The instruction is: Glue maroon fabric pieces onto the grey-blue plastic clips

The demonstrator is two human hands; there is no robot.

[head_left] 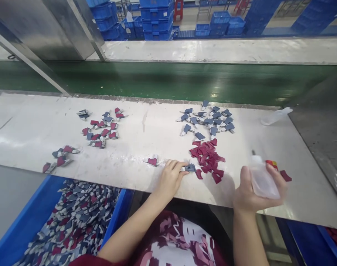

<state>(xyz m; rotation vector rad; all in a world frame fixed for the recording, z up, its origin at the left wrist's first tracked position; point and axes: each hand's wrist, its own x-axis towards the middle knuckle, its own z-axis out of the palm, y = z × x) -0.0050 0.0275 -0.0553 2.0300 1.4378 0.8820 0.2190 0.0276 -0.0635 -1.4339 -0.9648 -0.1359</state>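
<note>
Between its thumb and fingers, my left hand pinches a small grey plastic part just above the white table. My right hand is wrapped round a translucent squeeze bottle with a narrow dark tip pointing up. A heap of dark red plastic pieces lies between my hands. Behind it spreads a group of blue-grey parts. Left of my left hand sits one part with a red piece on it. Beside the bottle, a loose red piece lies on the table.
More red and grey parts lie in groups at left. Below them stands a blue crate full of similar parts. A green conveyor belt runs behind the table. Another clear bottle lies by the metal panel at right.
</note>
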